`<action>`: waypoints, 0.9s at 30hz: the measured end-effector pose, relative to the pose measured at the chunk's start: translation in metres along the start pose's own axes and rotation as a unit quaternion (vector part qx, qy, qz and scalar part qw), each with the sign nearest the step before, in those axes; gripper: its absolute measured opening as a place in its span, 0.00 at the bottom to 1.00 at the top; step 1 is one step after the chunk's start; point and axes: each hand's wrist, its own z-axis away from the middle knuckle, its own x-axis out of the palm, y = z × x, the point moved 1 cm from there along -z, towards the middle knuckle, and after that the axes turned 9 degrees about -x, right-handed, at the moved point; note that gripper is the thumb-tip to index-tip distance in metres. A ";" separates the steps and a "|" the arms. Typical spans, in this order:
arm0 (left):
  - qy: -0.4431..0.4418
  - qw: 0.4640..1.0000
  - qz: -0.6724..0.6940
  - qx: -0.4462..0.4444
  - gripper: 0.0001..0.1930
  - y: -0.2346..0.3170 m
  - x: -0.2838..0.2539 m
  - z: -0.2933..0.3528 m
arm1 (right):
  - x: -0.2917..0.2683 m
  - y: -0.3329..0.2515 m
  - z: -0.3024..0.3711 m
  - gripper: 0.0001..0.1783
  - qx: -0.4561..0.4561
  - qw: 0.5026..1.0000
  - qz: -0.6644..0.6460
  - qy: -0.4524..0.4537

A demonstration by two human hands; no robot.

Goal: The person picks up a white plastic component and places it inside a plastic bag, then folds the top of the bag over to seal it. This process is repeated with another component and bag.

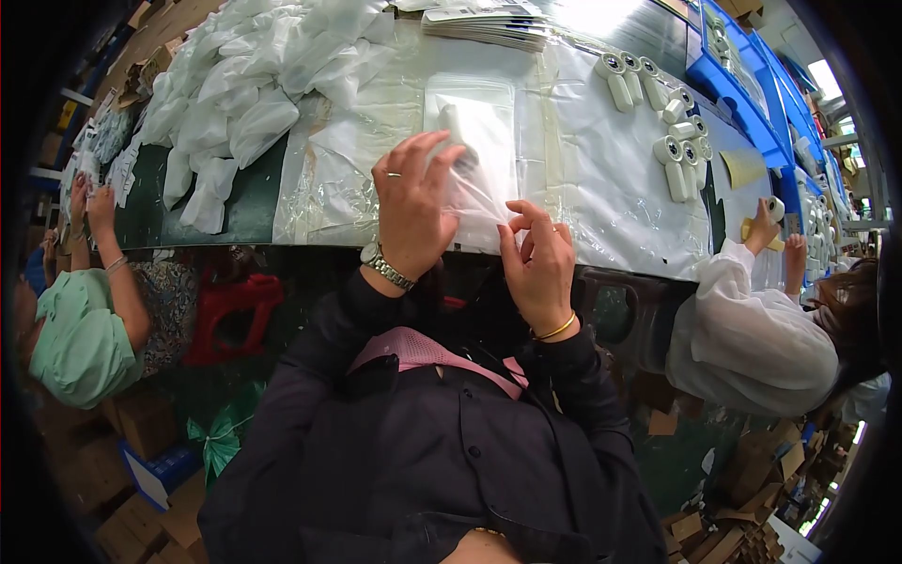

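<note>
A frosted plastic bag (489, 179) lies on the table in front of me. Inside it shows a white object with a tube-like handle and a darker round part, blurred by the film. My left hand (413, 197), with a ring and a wristwatch, rests over the bag's left side with fingers apart. At the bag's near right corner, my right hand (540, 263) pinches the film between thumb and fingers. More white devices with round heads and short handles (675, 169) lie to the right, several together.
A big heap of filled frosted bags (254, 85) covers the far left of the table. Stacked flat bags or sheets (489, 23) lie at the back. Blue bins (742, 85) stand far right. Co-workers sit at both sides; one person's hand (763, 226) holds a white device.
</note>
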 end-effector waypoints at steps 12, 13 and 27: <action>-0.169 0.889 0.326 -0.273 0.25 -0.012 -0.029 0.046 | -0.011 0.002 0.004 0.22 0.035 0.999 -0.017 0.010; -0.177 0.846 0.400 -0.305 0.23 -0.013 -0.031 0.049 | -0.012 0.003 0.004 0.22 0.040 0.999 -0.018 0.008; -0.263 0.724 0.456 -0.445 0.16 -0.024 -0.035 0.052 | -0.018 -0.019 -0.006 0.09 -0.086 0.996 -0.024 -0.022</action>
